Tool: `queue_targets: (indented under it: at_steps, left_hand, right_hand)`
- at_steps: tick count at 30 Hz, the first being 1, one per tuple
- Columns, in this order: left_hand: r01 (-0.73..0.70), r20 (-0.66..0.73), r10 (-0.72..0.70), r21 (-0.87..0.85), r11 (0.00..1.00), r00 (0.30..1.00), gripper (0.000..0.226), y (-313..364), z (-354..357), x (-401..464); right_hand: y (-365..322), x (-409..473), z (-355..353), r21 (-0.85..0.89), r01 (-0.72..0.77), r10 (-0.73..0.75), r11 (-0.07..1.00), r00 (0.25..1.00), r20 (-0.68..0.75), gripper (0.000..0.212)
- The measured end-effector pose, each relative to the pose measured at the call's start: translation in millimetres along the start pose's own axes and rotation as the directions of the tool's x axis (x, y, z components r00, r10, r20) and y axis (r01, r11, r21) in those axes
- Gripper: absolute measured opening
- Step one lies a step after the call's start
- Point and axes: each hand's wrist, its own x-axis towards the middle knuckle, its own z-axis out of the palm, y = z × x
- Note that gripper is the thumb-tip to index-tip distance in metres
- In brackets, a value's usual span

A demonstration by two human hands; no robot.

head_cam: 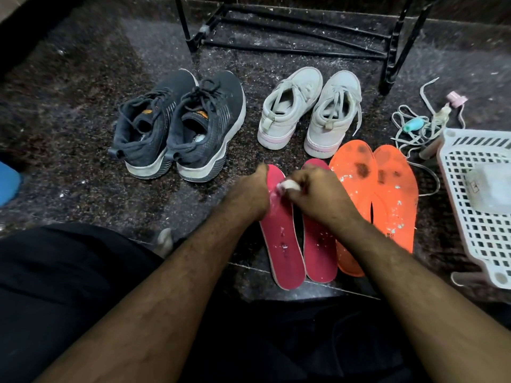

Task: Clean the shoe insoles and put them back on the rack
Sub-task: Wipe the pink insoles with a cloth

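Frame centre: left hand (249,193) pins pink insole (280,233) steady; right hand (318,194) pinches white wad (289,185), scrubbing.

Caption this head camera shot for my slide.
Right hand rubs a white wad on a pink foam insole steadied by the left hand.

Dim, soft overall (slightly blurry); corners dark; wide-angle edges bend.

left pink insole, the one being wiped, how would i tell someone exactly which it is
Start at the black shoe rack at the top and come down past the white sneakers to four insoles on the floor. It is the leftmost, the left pink insole, with the left hand on its toe. Its pink twin lies to its right; the orange insoles are stained.
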Motion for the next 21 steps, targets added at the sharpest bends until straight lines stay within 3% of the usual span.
queue_targets:
  at_steps: [1, 2, 6, 7, 10, 14, 15, 18, 19, 21]
  left_hand:
    - [0.003, 0.018, -0.003, 0.006, 1.0, 1.0, 0.065, 0.1, -0.1, -0.7]
    - [0.005, 0.029, -0.005, 0.014, 1.0, 1.0, 0.065, 0.1, -0.3, -0.8]
    - [-0.007, 0.044, 0.005, 0.056, 0.998, 0.999, 0.066, -2.3, 0.6, 1.3]
    - [-0.011, 0.049, 0.009, 0.057, 0.998, 0.999, 0.066, -2.7, 1.0, 1.6]
    - [-0.017, 0.054, 0.015, 0.043, 0.999, 0.998, 0.066, -2.5, 1.2, 1.6]
    - [-0.03, 0.037, 0.028, 0.044, 0.999, 0.999, 0.066, -6.8, 3.6, 4.8]
    - [-0.032, 0.042, 0.031, 0.042, 0.999, 0.999, 0.066, -8.0, 3.7, 5.5]
    - [-0.046, 0.089, 0.043, 0.038, 0.998, 0.995, 0.065, -8.1, 3.1, 5.9]
    - [-0.047, 0.113, 0.041, 0.054, 0.997, 0.993, 0.066, -7.3, 3.0, 5.3]
    - [-0.058, 0.132, 0.043, 0.107, 0.993, 0.99, 0.073, -6.2, 4.0, 5.5]
  right_hand:
    - [1.5, 0.4, 1.2, -0.082, -0.009, 0.001, 0.997, 0.996, -0.093, 0.009]
    - [2.0, 0.4, 2.8, -0.133, 0.003, -0.016, 0.991, 0.995, -0.098, 0.009]
    - [-7.4, -5.4, 0.5, 0.005, 0.086, -0.084, 0.996, 0.955, 0.285, 0.015]
    - [-10.2, -5.7, -0.1, 0.019, 0.064, -0.067, 0.998, 0.956, 0.285, 0.013]
    - [-7.7, -4.6, 2.8, -0.084, 0.006, -0.004, 0.996, 1.0, 0.025, 0.013]
    - [-13.9, -7.2, 4.4, 0.017, 0.078, -0.079, 0.997, 0.954, 0.288, 0.008]
    - [-14.7, -5.9, 4.2, 0.046, 0.063, -0.073, 0.997, 0.965, 0.25, 0.007]
    - [-3.3, -0.8, 7.6, -0.049, 0.001, -0.007, 0.999, 0.994, -0.106, 0.006]
    - [-2.2, -1.4, 8.9, -0.084, 0.007, -0.019, 0.996, 0.989, -0.147, 0.007]
    - [-6.7, -3.7, 12.2, -0.126, 0.079, -0.082, 0.989, 0.996, -0.022, 0.006]
